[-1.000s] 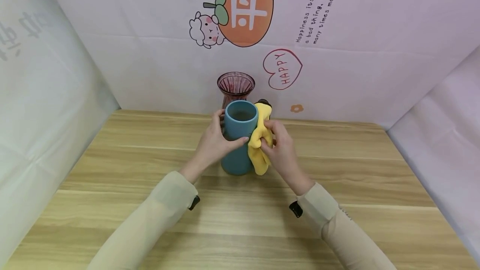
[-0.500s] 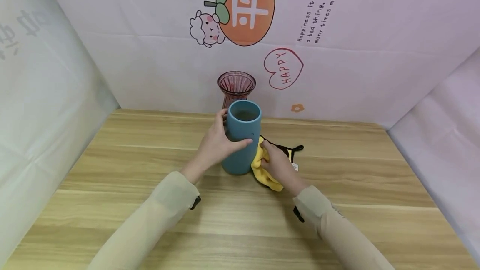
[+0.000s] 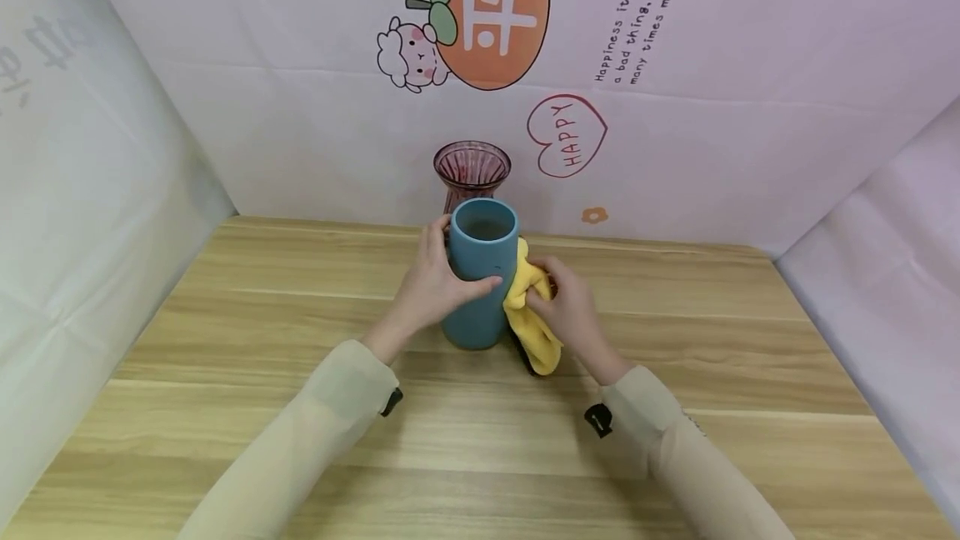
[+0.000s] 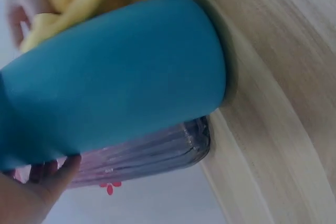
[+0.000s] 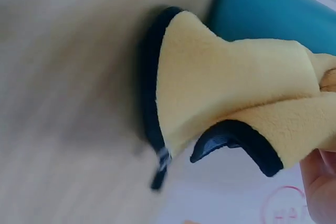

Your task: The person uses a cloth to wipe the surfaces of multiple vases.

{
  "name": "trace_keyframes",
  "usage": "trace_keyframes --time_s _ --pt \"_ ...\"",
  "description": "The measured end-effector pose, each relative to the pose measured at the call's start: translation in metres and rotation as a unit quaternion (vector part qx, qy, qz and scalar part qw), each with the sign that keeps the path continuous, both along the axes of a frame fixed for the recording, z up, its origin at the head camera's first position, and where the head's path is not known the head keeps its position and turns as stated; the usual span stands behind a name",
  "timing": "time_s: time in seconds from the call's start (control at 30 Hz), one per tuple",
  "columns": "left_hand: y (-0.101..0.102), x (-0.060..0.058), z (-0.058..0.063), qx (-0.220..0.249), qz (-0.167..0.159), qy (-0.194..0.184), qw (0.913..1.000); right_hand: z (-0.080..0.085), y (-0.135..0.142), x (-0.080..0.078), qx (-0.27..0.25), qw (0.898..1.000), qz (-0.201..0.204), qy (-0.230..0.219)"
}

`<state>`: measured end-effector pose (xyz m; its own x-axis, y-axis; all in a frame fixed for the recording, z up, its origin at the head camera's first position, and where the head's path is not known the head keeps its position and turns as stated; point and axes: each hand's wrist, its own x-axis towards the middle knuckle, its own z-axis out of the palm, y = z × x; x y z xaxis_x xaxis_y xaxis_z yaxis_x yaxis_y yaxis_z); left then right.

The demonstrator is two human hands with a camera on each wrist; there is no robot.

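A blue cylindrical vase [image 3: 476, 315] stands upright on the wooden table, its round mouth facing up. My left hand [image 3: 435, 286] grips it around the upper left side, thumb across the front; the other fingers are partly hidden behind it. My right hand [image 3: 566, 307] pinches a yellow cloth [image 3: 534, 336] with dark edging against the vase's right side. In the left wrist view the blue vase [image 4: 121, 77] fills the middle. The right wrist view shows the cloth [image 5: 236, 77] hanging in folds from the fingers, its dark trim and a small loop visible.
Behind the blue vase stands a pink ribbed glass vase [image 3: 472, 165], close to the back wall and partly hidden. The wooden table [image 3: 480, 440] ends at a white printed cloth backdrop [image 3: 300, 132], with more white cloth on both sides.
The right hand moved the yellow cloth down along the vase's right side, then partway back up. The left hand keeps its grip; the vase shifted slightly right and then back left.
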<state>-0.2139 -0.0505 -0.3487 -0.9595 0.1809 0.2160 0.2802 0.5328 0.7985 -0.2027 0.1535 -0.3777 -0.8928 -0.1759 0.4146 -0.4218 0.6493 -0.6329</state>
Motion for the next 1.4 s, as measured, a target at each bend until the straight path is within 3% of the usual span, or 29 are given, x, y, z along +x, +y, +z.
trace_keyframes --time_s 0.27,0.43,0.6,0.77,0.9,1.03,1.17,1.4 --pt "-0.006 -0.008 0.000 0.052 -0.073 -0.026 0.9956 0.043 -0.003 -0.001 -0.080 0.995 -0.004 0.062" --pt "-0.006 -0.008 -0.001 0.057 -0.080 -0.040 0.9944 0.054 -0.005 0.001 -0.087 0.995 -0.005 0.054" --pt "0.000 -0.003 0.000 0.042 -0.045 -0.041 0.9972 0.047 -0.006 0.003 -0.082 0.996 -0.012 0.035" --pt "0.003 -0.001 0.002 0.012 -0.012 -0.019 0.9997 0.033 -0.006 0.004 -0.068 0.997 -0.016 0.019" --pt "-0.001 -0.003 0.001 0.042 -0.029 -0.003 0.9987 0.014 -0.003 0.004 -0.027 1.000 -0.012 -0.002" --pt "-0.005 -0.009 0.001 0.059 -0.056 0.003 0.9967 -0.008 0.000 0.003 0.035 0.996 -0.007 -0.079" --pt "-0.007 -0.011 0.003 0.071 -0.079 -0.013 0.9942 -0.019 0.000 0.003 0.055 0.989 -0.004 -0.137" --pt "-0.005 -0.006 0.005 0.069 -0.069 -0.018 0.9951 -0.016 -0.003 0.002 0.058 0.992 -0.016 -0.110"
